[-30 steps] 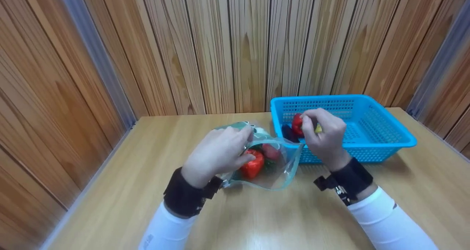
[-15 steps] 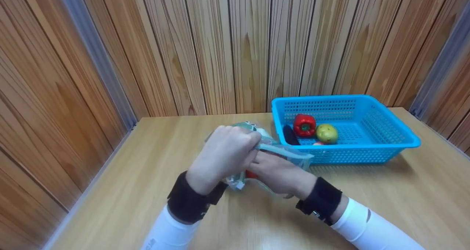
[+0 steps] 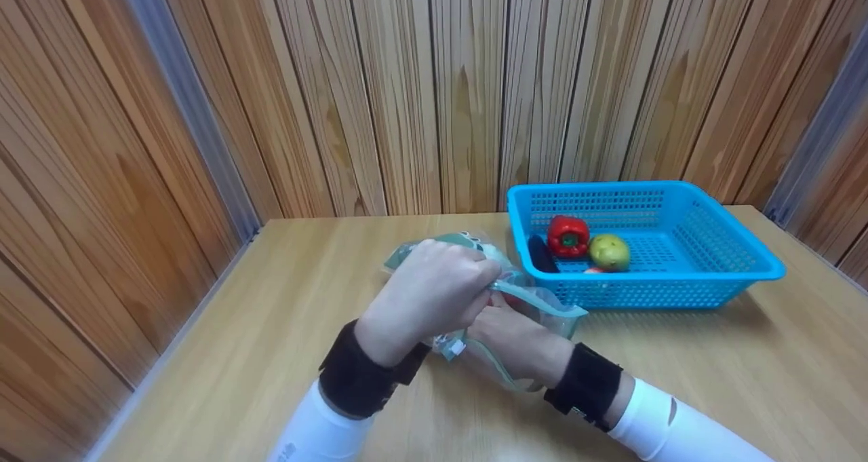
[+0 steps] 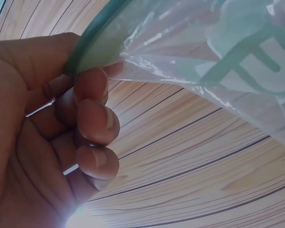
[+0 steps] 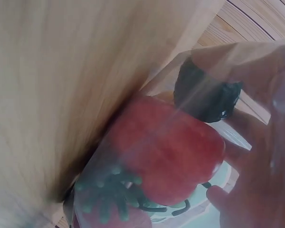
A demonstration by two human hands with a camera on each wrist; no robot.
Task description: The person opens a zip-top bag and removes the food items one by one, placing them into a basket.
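Note:
A clear zip bag with green print and a green rim lies towards the basket, its mouth facing me. My left hand pinches the upper rim between thumb and index finger; the other fingers curl loosely in the left wrist view. My right hand reaches inside the bag, its fingertips hidden in the head view. Through the film, the right wrist view shows a red bell pepper just beyond the spread right hand. A dark green piece sits by the fingers, and a light green sprig lies beside the pepper.
A blue plastic basket stands at the right. Inside are a red bell pepper, a yellow-green round fruit, a dark eggplant and a partly hidden pinkish item. Wood-panelled walls enclose the table.
My right hand has come away from the bag's right rim by the basket and moved left into the bag. The left hand keeps its grip on the rim, and the bag's mouth has narrowed.

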